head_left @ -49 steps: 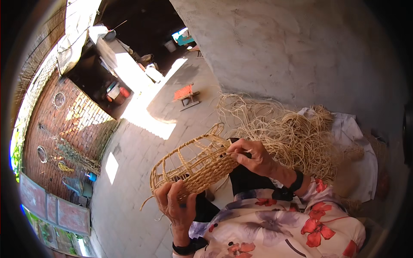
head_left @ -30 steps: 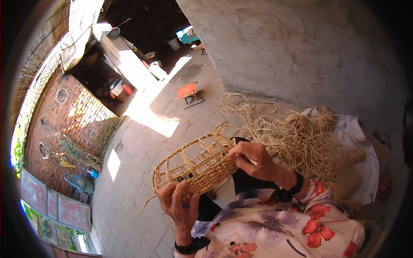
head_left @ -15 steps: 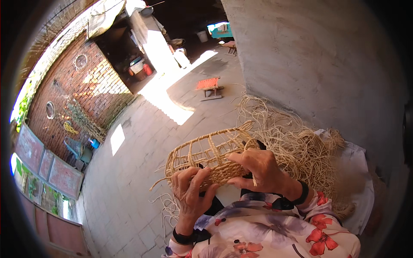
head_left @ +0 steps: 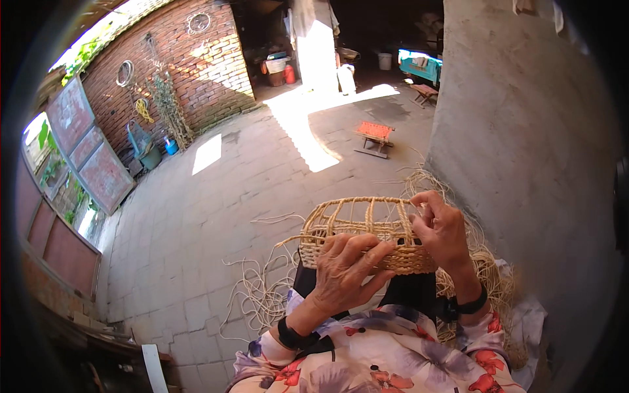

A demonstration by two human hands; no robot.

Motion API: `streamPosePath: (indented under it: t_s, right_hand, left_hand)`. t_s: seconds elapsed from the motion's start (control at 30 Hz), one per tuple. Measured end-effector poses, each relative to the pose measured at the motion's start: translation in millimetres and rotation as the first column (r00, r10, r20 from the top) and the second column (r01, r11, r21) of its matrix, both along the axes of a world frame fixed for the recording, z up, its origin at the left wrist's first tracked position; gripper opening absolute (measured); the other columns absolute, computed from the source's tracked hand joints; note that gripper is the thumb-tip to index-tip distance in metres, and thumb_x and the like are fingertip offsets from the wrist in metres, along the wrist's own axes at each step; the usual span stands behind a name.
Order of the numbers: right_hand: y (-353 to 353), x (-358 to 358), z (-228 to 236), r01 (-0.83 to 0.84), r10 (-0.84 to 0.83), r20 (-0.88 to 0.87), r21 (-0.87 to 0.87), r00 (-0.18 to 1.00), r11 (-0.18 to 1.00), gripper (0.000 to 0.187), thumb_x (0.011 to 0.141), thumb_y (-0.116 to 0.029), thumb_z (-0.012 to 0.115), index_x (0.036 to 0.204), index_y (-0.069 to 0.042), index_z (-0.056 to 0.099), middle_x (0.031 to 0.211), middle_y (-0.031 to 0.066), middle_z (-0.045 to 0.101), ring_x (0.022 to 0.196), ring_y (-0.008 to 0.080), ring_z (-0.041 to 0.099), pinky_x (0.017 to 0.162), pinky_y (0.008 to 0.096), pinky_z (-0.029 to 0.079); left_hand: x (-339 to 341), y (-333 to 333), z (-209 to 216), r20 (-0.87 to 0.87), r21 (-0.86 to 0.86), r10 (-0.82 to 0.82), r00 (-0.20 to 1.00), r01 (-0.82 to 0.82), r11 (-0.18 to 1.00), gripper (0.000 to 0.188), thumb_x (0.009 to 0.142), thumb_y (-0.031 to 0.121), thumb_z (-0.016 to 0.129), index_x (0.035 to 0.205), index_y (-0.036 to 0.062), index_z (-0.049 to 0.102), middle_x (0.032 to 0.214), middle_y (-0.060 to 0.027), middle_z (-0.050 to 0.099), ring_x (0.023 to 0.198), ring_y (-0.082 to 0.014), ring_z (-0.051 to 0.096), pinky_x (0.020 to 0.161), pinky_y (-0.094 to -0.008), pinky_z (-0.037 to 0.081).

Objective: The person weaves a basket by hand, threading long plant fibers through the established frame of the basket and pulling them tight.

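Straw basket [head_left: 367, 236] mid-weave: my left hand [head_left: 347, 272] clasps its wall, right hand [head_left: 442, 229] pinches the rim; next strand needs threading, I judge.

— What stands out on the paved courtyard floor [head_left: 216, 216]?
— A small red-topped stool [head_left: 375, 135], in shade just beside the sunlit strip. Loose pale strands [head_left: 259, 295] trail over the pavers nearer by.
— And at the edges?
— A brick wall [head_left: 190, 72] along the far left side, a blue bucket [head_left: 171, 147] at its foot, a grey plastered wall [head_left: 524, 144] on the right.
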State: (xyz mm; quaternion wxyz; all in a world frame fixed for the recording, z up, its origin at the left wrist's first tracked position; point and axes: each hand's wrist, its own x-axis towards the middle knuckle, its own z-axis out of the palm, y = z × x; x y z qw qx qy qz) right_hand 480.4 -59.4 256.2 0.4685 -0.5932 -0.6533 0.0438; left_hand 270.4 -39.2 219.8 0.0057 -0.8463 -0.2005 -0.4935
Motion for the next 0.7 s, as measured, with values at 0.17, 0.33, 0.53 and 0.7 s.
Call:
streamPosePath:
  t_s: [0.17, 0.33, 0.53, 0.7]
  right_hand:
    - [-1, 9, 3, -0.137, 0.136, -0.022, -0.084, 0.990, 0.987, 0.025, 0.075, 0.004, 0.055, 0.100, -0.002, 0.060, 0.060, 0.0040, 0.046, 0.053, 0.0112, 0.046, 0.051, 0.0294, 0.039]
    - [-17, 20, 0, -0.110, 0.104, -0.115, -0.050, 0.988, 0.993, 0.023, 0.076, 0.005, 0.053, 0.098, -0.001, 0.060, 0.062, -0.0019, 0.041, 0.057, 0.0068, 0.040, 0.054, 0.0246, 0.034]
    - [-20, 28, -10, -0.094, 0.096, -0.203, 0.020, 0.974, 0.995, 0.019, 0.081, 0.005, 0.053, 0.097, -0.002, 0.060, 0.064, -0.0053, 0.038, 0.059, 0.0040, 0.035, 0.053, 0.0232, 0.030]
    - [-19, 24, -10, -0.071, 0.079, -0.183, 0.048, 0.980, 0.996, 0.018, 0.082, 0.006, 0.053, 0.096, -0.002, 0.060, 0.064, -0.0055, 0.038, 0.059, 0.0036, 0.035, 0.053, 0.0230, 0.029]
  left_hand:
    - [-19, -3, 8, 0.058, 0.036, -0.123, 0.991, 0.121, 0.992, 0.041, 0.077, 0.029, 0.078, 0.112, 0.0126, 0.066, 0.107, -0.0056, 0.061, 0.093, -0.0247, 0.058, 0.085, -0.0420, 0.045]
    - [-58, 14, -18, 0.634, -0.110, 0.074, 0.769, -0.004, 0.994, 0.023, 0.092, 0.024, 0.067, 0.104, 0.0044, 0.062, 0.098, -0.0094, 0.061, 0.089, -0.0197, 0.059, 0.081, -0.0355, 0.047]
    - [-68, 24, -47, 0.637, -0.568, 0.349, 0.687, 0.113, 0.815, 0.015, 0.093, 0.012, 0.066, 0.105, 0.0054, 0.062, 0.080, -0.0023, 0.063, 0.073, -0.0096, 0.056, 0.070, -0.0258, 0.046]
    - [-63, 14, -44, 0.496, -0.539, 0.339, 0.799, -0.022, 0.842, 0.014, 0.091, 0.013, 0.068, 0.102, 0.0056, 0.064, 0.080, -0.0036, 0.065, 0.070, -0.0099, 0.054, 0.067, -0.0267, 0.046]
